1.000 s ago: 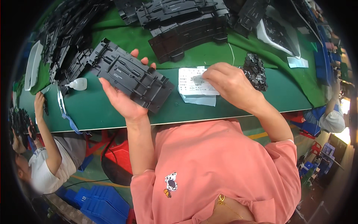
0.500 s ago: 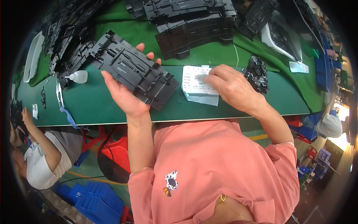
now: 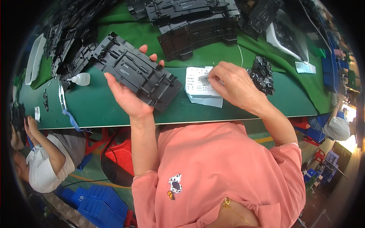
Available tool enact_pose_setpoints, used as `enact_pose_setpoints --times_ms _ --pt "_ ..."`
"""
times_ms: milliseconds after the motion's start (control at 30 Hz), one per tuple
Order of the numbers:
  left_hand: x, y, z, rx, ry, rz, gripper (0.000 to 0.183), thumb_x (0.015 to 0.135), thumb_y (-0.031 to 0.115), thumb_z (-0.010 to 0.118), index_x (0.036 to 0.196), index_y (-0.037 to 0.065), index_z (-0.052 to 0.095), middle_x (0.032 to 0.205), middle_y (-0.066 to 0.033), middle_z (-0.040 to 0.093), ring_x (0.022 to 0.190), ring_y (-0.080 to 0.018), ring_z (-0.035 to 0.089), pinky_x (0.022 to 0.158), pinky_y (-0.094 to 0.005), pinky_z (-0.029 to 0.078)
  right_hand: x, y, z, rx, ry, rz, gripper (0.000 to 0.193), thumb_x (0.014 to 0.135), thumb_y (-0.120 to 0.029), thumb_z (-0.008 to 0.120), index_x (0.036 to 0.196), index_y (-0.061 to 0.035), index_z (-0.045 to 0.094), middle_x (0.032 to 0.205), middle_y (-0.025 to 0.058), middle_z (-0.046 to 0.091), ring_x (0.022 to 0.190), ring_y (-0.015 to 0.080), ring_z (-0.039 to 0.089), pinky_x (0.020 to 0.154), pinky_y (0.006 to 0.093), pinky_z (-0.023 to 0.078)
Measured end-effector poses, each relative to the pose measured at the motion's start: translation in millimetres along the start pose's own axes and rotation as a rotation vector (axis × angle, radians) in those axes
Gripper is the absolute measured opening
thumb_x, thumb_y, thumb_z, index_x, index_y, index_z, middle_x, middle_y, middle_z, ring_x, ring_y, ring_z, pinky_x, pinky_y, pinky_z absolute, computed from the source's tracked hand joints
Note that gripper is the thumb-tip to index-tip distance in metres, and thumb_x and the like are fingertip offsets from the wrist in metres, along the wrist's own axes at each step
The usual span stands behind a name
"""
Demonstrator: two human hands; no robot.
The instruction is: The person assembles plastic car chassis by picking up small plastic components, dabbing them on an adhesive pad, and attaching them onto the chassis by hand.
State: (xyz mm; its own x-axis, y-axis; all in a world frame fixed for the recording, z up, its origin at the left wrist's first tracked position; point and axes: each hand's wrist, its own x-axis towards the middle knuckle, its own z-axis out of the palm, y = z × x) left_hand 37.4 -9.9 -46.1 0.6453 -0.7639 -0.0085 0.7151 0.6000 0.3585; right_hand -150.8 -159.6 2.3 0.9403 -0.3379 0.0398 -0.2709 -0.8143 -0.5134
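A flat black plastic panel (image 3: 125, 64) with moulded ribs lies tilted across my left hand (image 3: 131, 102). The thumb grips its near edge, and fingertips show past the far edge. To the right, my right hand (image 3: 237, 87) is over a small stack of printed white paper slips (image 3: 194, 85), its thumb and forefinger pinched together at the stack's right side. Whatever is in that pinch is too small to make out. Just beyond this hand sits a heap of small black flat pieces (image 3: 262, 76).
Several black panels (image 3: 197, 34) are piled at the back on green cloth, more (image 3: 72, 45) at the left. A white squeeze bottle (image 3: 80, 78) lies left of my hand. A white bin (image 3: 287, 38) of black parts stands back right. A co-worker (image 3: 49, 159) sits at the left.
My right hand's fingers have shifted a little, drawing closer together over the paper stack. My left hand and the panel stay where they were. The co-worker's hands at the left have moved slightly.
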Motion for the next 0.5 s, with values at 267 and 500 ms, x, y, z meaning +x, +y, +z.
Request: enact_pose_setpoints --times_ms 267,500 --pt "-0.2 0.4 2.5 0.056 0.016 0.01 0.072 0.094 0.06 0.025 0.139 0.004 0.033 0.131 -0.0235 0.047 0.105 -0.0337 0.057 0.092 -0.0528 0.045 3.0 -1.5 0.0 0.012 -0.01 0.035 0.009 0.081 -0.007 0.06 0.085 0.0015 0.06 0.081 0.0149 0.06 0.072 0.0323 0.059 0.064 0.0387 0.048" --pt "0.9 -1.9 1.7 0.035 0.02 0.0 0.071 0.094 0.059 0.026 0.139 0.005 0.033 0.13 -0.023 0.047 0.104 -0.0336 0.057 0.092 -0.0529 0.045 4.0 -3.8 -12.5 0.689 -0.067 0.387 0.016 0.087 -0.014 0.064 0.083 0.0008 0.059 0.067 -0.0028 0.049 0.061 0.0057 0.044 0.053 0.0217 0.035"
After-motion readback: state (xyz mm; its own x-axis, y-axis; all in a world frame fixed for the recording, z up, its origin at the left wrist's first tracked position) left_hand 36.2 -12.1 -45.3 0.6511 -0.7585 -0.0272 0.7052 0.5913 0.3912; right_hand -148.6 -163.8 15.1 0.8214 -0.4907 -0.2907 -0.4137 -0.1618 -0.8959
